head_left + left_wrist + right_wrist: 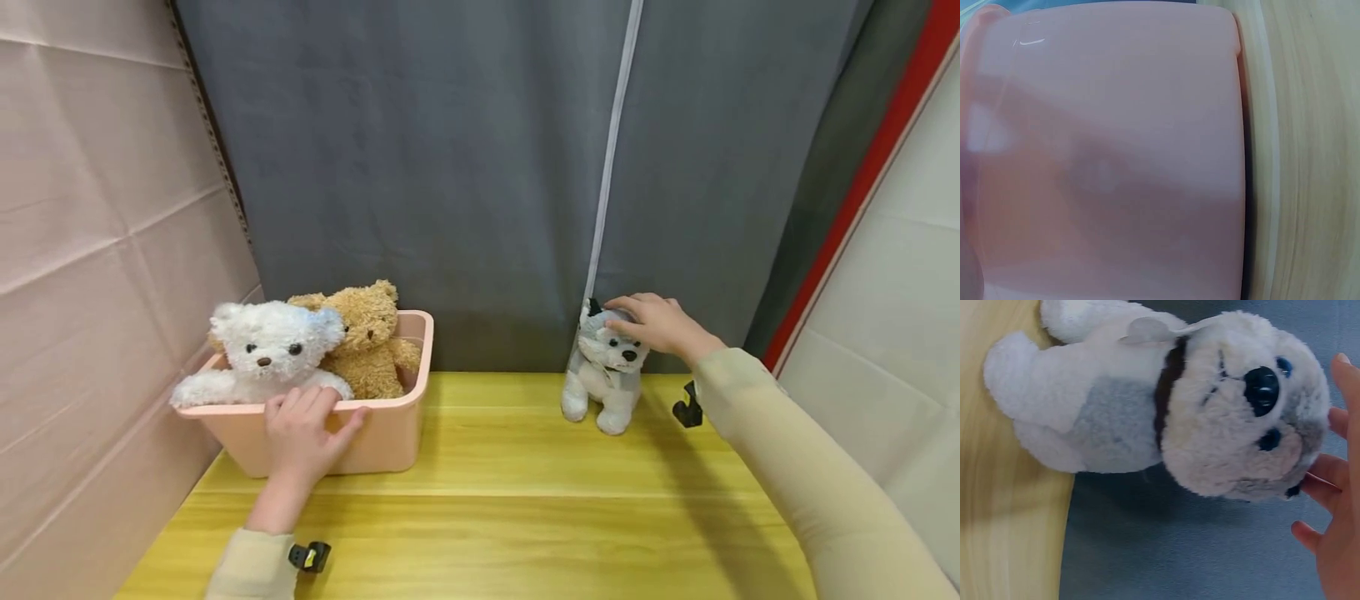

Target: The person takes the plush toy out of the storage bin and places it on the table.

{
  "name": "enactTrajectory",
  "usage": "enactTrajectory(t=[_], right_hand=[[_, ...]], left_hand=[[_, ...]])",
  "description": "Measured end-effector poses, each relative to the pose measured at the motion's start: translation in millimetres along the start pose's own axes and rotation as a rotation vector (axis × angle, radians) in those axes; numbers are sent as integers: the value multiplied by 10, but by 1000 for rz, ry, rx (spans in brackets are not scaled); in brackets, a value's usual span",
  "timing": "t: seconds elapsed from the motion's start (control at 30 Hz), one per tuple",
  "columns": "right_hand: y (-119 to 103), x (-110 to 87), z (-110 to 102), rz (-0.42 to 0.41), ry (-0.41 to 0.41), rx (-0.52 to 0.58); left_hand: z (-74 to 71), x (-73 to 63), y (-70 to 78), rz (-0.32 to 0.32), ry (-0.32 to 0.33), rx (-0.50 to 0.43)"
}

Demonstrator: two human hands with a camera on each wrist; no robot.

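Note:
At the left of the head view, a white teddy bear (266, 346) and a brown teddy bear (367, 358) sit in a pink plastic bin (375, 442). My left hand (303, 433) grips the bin's front rim, fingers hooked over it and thumb along the outside. The left wrist view is filled by the bin's wall (1116, 144). To the right, a grey and white husky plush (603, 379) sits upright on the table. Resting on top of its head is my right hand (656, 325). The right wrist view shows these fingers spread loosely at the husky's head (1241, 412), not wrapped round it.
The yellow wood-grain table (510, 517) runs between bin and husky. Behind it hangs a dark grey curtain (450, 183). A pale cloth wall (97, 250) stands close to the bin's left, and a white panel (885, 358) with red edging borders the right.

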State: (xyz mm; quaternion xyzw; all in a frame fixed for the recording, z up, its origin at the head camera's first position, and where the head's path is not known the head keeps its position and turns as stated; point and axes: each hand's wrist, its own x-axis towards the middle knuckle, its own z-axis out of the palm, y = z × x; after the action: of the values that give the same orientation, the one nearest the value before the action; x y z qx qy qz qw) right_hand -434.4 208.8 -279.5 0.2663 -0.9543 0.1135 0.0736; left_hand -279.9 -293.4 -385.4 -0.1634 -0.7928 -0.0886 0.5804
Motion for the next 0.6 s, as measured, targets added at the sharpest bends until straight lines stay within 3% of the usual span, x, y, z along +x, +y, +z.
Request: enactTrajectory(t=[0.27, 0.6], right_hand=[[-192, 170, -158, -49, 37, -26], [-744, 447, -198, -170, 53, -4]], left_hand=[[-18, 27, -14, 7, 5, 14], [-9, 4, 22, -11, -17, 3]])
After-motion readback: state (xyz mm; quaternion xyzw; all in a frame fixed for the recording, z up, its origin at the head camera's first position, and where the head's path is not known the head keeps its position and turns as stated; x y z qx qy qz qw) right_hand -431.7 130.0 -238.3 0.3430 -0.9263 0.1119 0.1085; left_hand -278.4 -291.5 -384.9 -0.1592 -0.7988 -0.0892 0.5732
